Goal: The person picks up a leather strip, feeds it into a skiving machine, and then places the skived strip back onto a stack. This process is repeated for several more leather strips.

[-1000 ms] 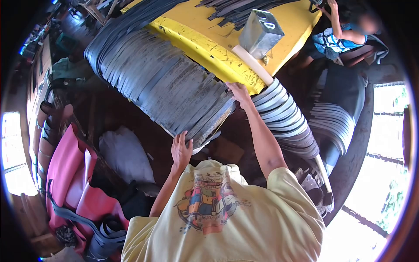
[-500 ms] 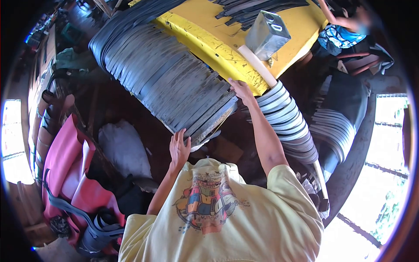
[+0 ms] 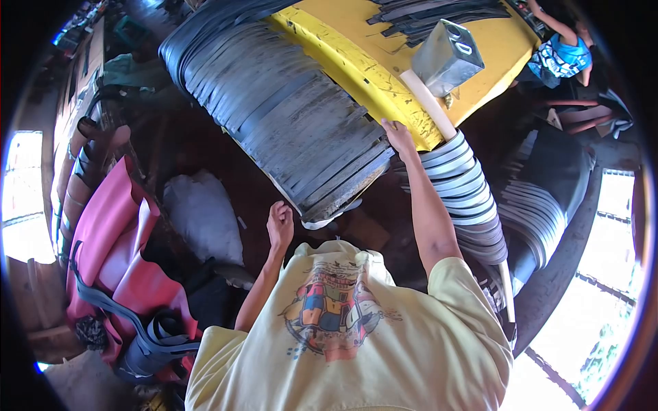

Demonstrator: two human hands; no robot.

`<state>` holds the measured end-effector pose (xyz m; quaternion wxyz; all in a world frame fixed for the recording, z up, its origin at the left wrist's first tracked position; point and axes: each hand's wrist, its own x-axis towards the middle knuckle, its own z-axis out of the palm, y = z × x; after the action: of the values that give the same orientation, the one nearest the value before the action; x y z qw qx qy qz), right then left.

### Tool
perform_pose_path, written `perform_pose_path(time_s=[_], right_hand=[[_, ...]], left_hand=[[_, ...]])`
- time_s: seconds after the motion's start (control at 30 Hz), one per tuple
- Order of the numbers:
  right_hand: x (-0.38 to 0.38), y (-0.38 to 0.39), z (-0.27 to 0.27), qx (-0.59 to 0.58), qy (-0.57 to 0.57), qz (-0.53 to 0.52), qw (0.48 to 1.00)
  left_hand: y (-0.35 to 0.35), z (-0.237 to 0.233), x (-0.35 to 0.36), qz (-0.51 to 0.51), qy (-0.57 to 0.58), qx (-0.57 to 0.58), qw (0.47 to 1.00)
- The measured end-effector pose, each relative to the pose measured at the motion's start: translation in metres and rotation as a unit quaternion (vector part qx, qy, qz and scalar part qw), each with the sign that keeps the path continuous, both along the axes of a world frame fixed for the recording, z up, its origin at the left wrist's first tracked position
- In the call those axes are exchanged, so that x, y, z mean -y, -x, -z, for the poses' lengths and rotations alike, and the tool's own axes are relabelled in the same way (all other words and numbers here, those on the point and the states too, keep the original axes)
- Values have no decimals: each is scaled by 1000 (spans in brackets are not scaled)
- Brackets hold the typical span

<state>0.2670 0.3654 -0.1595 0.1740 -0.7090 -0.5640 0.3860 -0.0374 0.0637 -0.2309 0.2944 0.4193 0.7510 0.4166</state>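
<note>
A broad board-like stack (image 3: pixel 301 123) is covered with long, dark grey flat strips laid side by side across it. My right hand (image 3: pixel 399 137) is at the right side of the stack, its fingers bent over the end of a dark strip. Just off the stack's near left corner, my left hand (image 3: pixel 280 220) hangs in the air with curled fingers, and nothing shows in it. Along the near edge of the stack the surface looks rough and worn.
Right of the stack stands a yellow table (image 3: pixel 473 75) bearing a metal can (image 3: pixel 447 58) and dark strips (image 3: pixel 439 15). A pole wrapped in pale strips (image 3: pixel 459 185) leans nearby. Pink sheet material (image 3: pixel 110 233) and a white sack (image 3: pixel 203 212) lie left. Another person (image 3: pixel 562 55) is at far right.
My left hand has come off the near corner of the stack, and its fingers have curled. My right hand stays at the right side. The view has shifted slightly.
</note>
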Motion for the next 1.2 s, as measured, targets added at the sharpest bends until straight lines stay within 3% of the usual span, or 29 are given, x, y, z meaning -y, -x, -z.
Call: perform_pose_path(time_s=[0.07,0.17,0.2,0.23,0.33,0.6,0.7,0.9,0.97,1.03,1.1,1.17,1.2], right_hand=[[1,4,-1,5,-11,5,1000],[6,3,-8,57,-50,47,996],[13,2,-12,13,-103,72,992],[25,5,-25,-29,-156,101,982],[80,18,-44,-90,-216,240,942],[260,50,-41,-160,-121,380,903],[332,54,-27,-287,-142,451,833],[452,67,-51,-337,-160,642,670],[478,70,-62,-340,-155,683,627],[494,70,-76,-341,-176,696,607],[504,66,-85,-346,-185,695,602],[507,58,-98,-401,-223,693,556],[509,53,-105,-401,-226,691,558]], left_hand=[[6,26,1,-52,71,203,975],[1,-4,-2,-83,125,245,958],[-3,-7,0,-104,59,274,954],[-5,-13,5,-90,62,272,956],[-11,-57,-5,-87,-103,63,989],[-20,-144,-65,176,-152,157,960],[-35,-154,-75,306,-110,232,917],[-111,-175,-58,548,124,270,782],[-145,-175,-37,630,117,226,734],[-179,-168,-15,669,140,253,685],[-214,-154,6,684,130,255,671],[-247,-155,21,692,114,253,667],[-261,-158,28,690,158,236,666]])
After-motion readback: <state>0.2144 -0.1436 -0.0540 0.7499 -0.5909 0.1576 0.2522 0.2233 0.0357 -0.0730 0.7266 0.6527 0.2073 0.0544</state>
